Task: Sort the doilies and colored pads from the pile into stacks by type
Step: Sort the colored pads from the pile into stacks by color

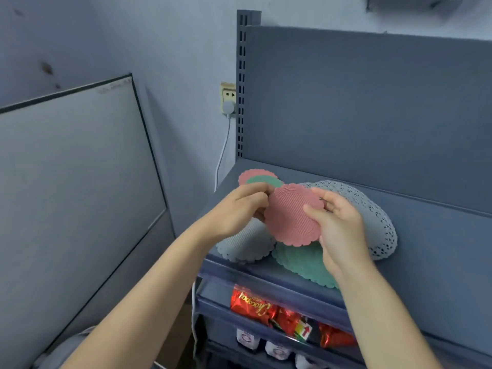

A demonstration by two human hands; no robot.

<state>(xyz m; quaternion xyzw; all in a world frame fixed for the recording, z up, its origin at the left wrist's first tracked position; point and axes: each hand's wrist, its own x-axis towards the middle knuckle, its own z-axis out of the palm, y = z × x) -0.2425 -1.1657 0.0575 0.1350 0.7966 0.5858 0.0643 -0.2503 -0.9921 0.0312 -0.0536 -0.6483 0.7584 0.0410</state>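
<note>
Both hands hold a round pink ribbed pad [288,214] above the grey shelf [426,235]. My left hand [239,209] pinches its left edge, and my right hand [338,222] grips its right edge with thumb on top. Under it lie a grey scalloped pad [245,246] at the left and a green pad [300,259] in front. A pile of white lace doilies [372,219] sits to the right, partly hidden by my right hand. Farther back on the left, a green pad [262,180] lies on a pink pad [253,173].
The shelf's grey back panel [372,102] rises behind the piles. Red snack packets [253,304] and small bottles [277,350] fill the lower shelves. A wall socket with a white plug and cable [228,107] is at the left, beside a leaning white board [74,169].
</note>
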